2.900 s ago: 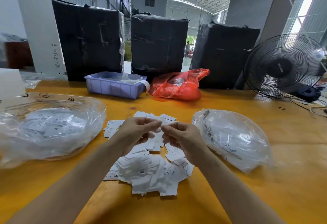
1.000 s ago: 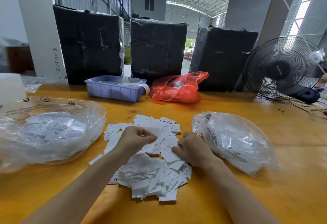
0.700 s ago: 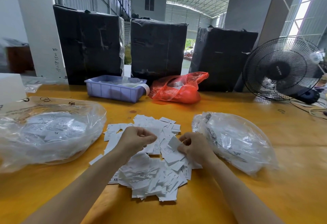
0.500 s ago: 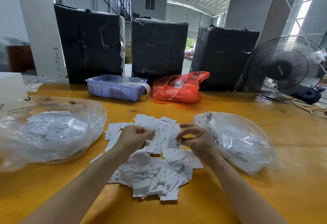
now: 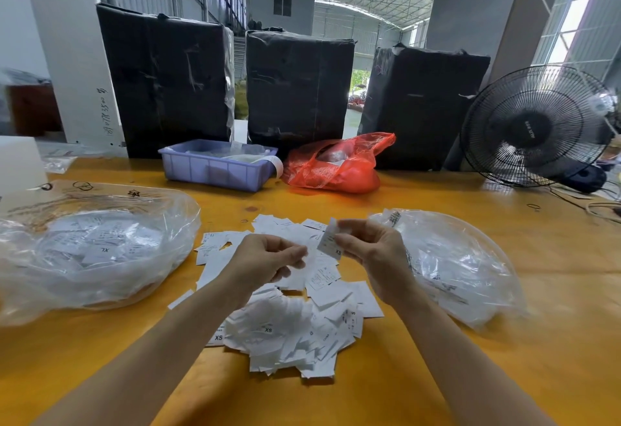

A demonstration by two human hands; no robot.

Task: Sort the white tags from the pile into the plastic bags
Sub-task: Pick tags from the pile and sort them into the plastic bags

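Note:
A pile of white tags [image 5: 295,328] lies on the yellow table [image 5: 554,308] in front of me, some marked XS. My right hand [image 5: 373,251] is raised above the pile and pinches one white tag [image 5: 331,240] marked XS between thumb and fingers. My left hand [image 5: 265,262] hovers beside it with its fingers curled, thumb against fingertips; I see no tag in it. A clear plastic bag [image 5: 94,254] on the left holds tags, one marked XL. A second clear plastic bag [image 5: 457,267] lies just right of my right hand.
At the back of the table stand a blue plastic tray [image 5: 215,168] and a red plastic bag [image 5: 336,168]. Behind them are three black wrapped boxes [image 5: 295,86]. A black fan [image 5: 537,126] sits at the far right with cables beside it.
My right hand picked a tag off the pile and lifted it up toward the left hand. The left hand rose slightly and stayed curled.

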